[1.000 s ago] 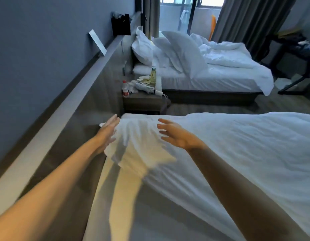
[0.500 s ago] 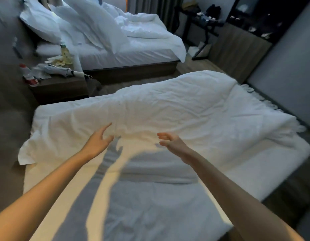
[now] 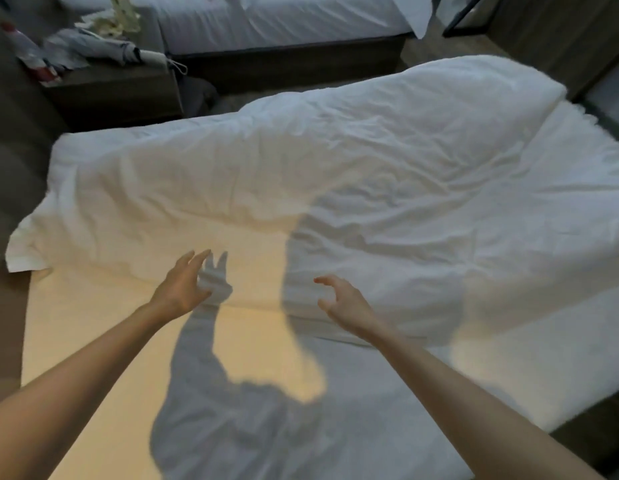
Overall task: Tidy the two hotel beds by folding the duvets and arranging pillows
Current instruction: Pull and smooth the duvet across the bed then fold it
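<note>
A white duvet (image 3: 336,168) lies folded back across the far half of the near bed, its folded edge running left to right in front of my hands. The bare white sheet (image 3: 259,393) of the near bed shows below it. My left hand (image 3: 183,289) hovers just above the duvet's near edge, fingers spread, holding nothing. My right hand (image 3: 342,301) hovers over the same edge with its fingers curled and apart, also empty. The second bed (image 3: 284,19) shows at the top; no pillows are in view.
A dark nightstand (image 3: 117,95) stands between the beds at the upper left, cluttered with a folded umbrella (image 3: 117,51), a bottle (image 3: 27,53) and papers. A dark table leg (image 3: 464,19) and a cabinet (image 3: 561,39) stand at the upper right. Floor runs between the beds.
My view has swung right and down from the headboard corner onto the middle of the near bed. Both hands left the duvet corner and now hover over its folded edge.
</note>
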The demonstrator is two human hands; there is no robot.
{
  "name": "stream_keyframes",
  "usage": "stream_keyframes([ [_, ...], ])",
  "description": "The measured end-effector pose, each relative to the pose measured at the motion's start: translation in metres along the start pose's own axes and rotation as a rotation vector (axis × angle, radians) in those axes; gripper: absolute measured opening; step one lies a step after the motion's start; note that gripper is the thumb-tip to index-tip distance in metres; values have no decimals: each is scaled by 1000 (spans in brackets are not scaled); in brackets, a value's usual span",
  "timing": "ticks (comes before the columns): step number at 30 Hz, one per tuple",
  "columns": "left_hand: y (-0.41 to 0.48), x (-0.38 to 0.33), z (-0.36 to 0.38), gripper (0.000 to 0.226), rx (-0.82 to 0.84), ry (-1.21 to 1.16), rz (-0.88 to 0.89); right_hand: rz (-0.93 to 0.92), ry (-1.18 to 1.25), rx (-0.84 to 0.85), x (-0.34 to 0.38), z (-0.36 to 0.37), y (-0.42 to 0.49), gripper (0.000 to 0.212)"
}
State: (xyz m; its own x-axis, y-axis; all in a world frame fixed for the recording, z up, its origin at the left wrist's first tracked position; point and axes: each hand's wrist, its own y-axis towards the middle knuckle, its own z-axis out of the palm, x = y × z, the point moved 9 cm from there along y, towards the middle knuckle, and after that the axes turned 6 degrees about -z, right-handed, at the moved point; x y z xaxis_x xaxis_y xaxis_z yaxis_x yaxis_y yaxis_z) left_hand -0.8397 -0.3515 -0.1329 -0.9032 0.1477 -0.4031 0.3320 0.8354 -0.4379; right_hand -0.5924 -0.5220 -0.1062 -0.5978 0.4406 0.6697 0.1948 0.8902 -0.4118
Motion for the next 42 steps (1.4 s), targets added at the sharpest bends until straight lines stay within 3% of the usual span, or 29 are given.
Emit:
stream_keyframes([
  [4, 33, 45, 39, 110, 62, 136, -30, -110, -228, 97, -14, 65, 61, 62],
  [8, 71, 80, 73, 104, 63, 324, -88, -187, -450, 193, -22, 124, 110, 84],
  [13, 113, 108, 92, 109, 15, 546, -105, -88, -665, 226, -49, 161, 152, 98],
  [15, 123, 114, 95, 105, -7, 603, -76, -117, -761, 144, -49, 162, 162, 84],
  [17, 126, 115, 93, 98, -46, 651, -49, -226, -777, 20, -38, 155, 172, 57],
  [20, 127, 112, 78, 87, -134, 679, -34, -319, -768, -2, -21, 142, 183, 24],
  [26, 116, 130, 55, 95, -30, 982, -78, -328, -557, 98, 5, 110, 153, 9],
  [29, 94, 130, 42, 83, -25, 896, -123, -344, -463, 101, 20, 80, 123, 13],
  [32, 72, 112, 30, 47, -101, 659, -126, -303, -366, 126, 27, 47, 96, 13],
  [37, 12, 84, 47, 51, 2, 336, -109, -208, -395, 117, 15, 11, 49, 17],
  [42, -88, 57, 57, 51, 56, 347, -30, -73, -557, 114, -11, -8, -8, 26],
])
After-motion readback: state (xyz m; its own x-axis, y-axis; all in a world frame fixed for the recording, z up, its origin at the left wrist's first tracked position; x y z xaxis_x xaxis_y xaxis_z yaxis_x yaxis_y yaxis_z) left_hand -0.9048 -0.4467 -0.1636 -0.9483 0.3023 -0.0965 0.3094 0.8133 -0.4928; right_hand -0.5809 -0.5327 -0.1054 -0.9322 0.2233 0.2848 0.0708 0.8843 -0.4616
